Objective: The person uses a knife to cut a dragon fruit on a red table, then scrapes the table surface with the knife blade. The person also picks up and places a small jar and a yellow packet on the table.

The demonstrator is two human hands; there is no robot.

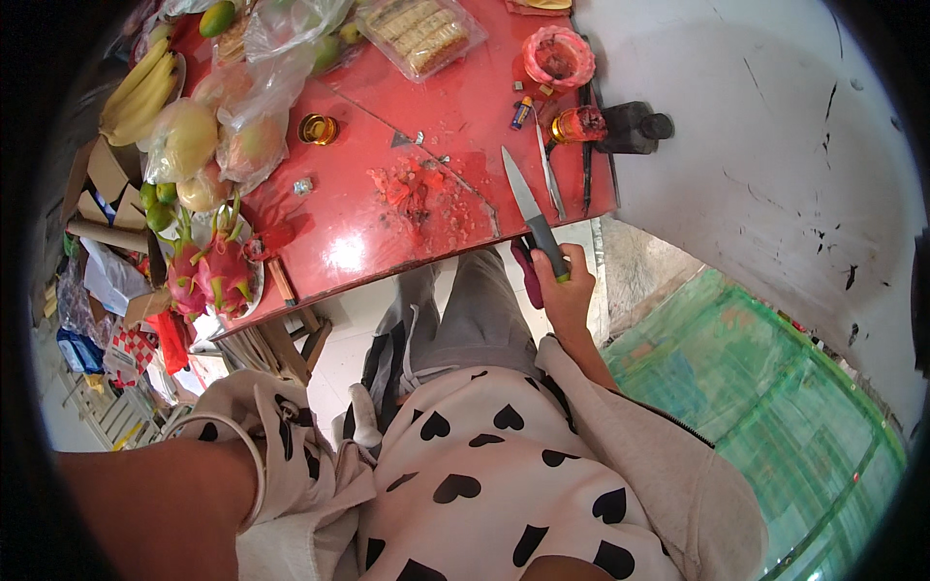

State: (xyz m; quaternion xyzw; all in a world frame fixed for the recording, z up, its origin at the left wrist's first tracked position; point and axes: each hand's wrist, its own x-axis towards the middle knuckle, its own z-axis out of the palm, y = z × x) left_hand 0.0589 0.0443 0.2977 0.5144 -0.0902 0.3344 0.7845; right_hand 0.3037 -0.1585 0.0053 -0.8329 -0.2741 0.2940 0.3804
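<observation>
My right hand [570, 283] is at the table's front edge, closed around the grey handle of a kitchen knife [524, 190], whose blade points away over the red table [341, 247]. Beside the knife lie tweezers [550, 174] and a battery [522, 113]. Red wax scraps [412, 190] are scattered on the tabletop to the left of the blade. My left hand is out of view; only the raised arm shows at the lower left. A small golden cup [318, 129] stands behind the scraps, and another golden cup with red wax [579, 125] lies near the right edge.
Two dragon fruits [221, 272] lie on a plate at the left, with bananas [142, 98] and bagged fruit [182, 138] behind. A pastry box [425, 36], a red wax bowl [558, 58] and a black bottle [632, 128] are farther back. Green netting [755, 414] is at the right.
</observation>
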